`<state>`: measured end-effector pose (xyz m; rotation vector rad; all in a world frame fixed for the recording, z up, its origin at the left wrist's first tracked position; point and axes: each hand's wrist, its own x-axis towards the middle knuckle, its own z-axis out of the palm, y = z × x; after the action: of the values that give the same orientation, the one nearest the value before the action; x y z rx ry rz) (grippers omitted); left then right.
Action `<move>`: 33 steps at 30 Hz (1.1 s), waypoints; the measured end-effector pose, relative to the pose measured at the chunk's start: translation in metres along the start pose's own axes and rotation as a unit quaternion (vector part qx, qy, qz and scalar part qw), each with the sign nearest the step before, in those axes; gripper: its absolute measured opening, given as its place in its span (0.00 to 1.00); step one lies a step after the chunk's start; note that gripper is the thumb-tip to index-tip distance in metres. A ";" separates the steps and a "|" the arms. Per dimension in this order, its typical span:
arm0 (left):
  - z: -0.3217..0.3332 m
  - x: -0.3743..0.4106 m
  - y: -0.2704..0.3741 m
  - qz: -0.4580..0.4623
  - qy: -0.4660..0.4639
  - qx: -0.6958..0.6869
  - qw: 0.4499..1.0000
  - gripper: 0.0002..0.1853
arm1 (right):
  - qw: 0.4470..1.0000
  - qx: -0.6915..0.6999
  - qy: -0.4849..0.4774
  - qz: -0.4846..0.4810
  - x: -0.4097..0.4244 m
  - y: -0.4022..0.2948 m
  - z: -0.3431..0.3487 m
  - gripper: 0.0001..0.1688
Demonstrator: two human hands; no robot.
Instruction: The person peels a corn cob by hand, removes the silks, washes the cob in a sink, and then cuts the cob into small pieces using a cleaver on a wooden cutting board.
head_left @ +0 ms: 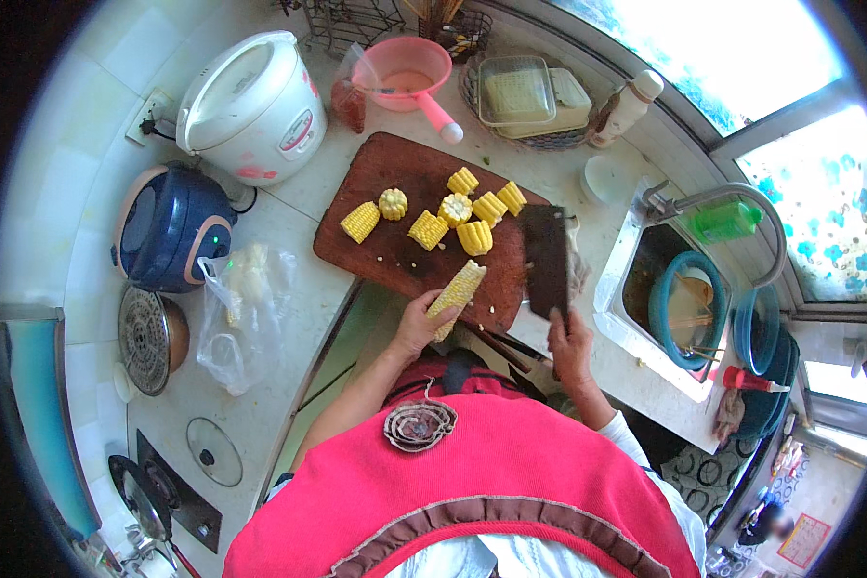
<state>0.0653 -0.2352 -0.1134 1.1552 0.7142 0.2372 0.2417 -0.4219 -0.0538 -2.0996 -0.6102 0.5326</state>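
Observation:
My left hand (420, 322) grips a pale yellow corn cob (459, 292), tilted over the near edge of a reddish-brown wooden cutting board (390, 162). In my right hand (572, 348) is the handle of a dark cleaver (547, 260), its broad blade over the board's right edge, apart from the cob. Several cut pieces of corn lie on the board, among them a longer piece (360, 222) at the left and a short one (475, 238) nearer the middle. Small loose bits of corn are scattered near them.
A white rice cooker (253, 108), a blue cooker (177, 227) and a plastic bag with corn (242, 311) stand left. Behind the board are a pink ladle-like strainer (408, 72) and a basket of containers (527, 94). At right is a sink holding a teal basin (657, 311).

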 end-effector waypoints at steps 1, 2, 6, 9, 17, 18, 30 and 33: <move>-0.001 -0.002 0.003 -0.034 0.000 -0.066 0.997 0.23 | 0.995 -0.082 0.036 -0.038 0.007 -0.001 -0.004 0.16; -0.005 -0.002 0.000 -0.032 -0.011 -0.092 0.995 0.23 | 0.983 -0.133 0.085 -0.095 0.013 -0.004 -0.007 0.19; -0.018 -0.009 -0.004 -0.037 -0.050 -0.195 0.979 0.25 | 0.930 -0.340 0.101 -0.093 0.040 -0.014 -0.012 0.29; -0.026 -0.014 -0.002 -0.048 -0.061 -0.254 0.964 0.27 | 0.917 -0.371 0.092 -0.115 0.057 0.015 0.000 0.31; -0.064 -0.040 -0.014 -0.054 -0.061 -0.297 0.951 0.27 | 0.854 -0.452 0.126 -0.225 0.050 0.010 0.023 0.27; -0.065 -0.041 -0.012 -0.057 -0.069 -0.300 0.950 0.28 | 0.906 -0.352 0.075 -0.223 0.049 0.003 0.029 0.27; -0.047 -0.051 0.010 -0.064 -0.138 -0.416 0.896 0.34 | 0.886 -0.302 -0.073 -0.345 0.033 -0.027 0.089 0.19; -0.032 -0.042 0.012 -0.092 -0.176 -0.449 0.871 0.32 | 0.906 -0.286 -0.014 -0.313 0.020 -0.048 0.058 0.18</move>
<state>0.0158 -0.2274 -0.0929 0.2147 0.3042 0.1590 0.2135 -0.3494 -0.0478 -2.2387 -1.5327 0.0015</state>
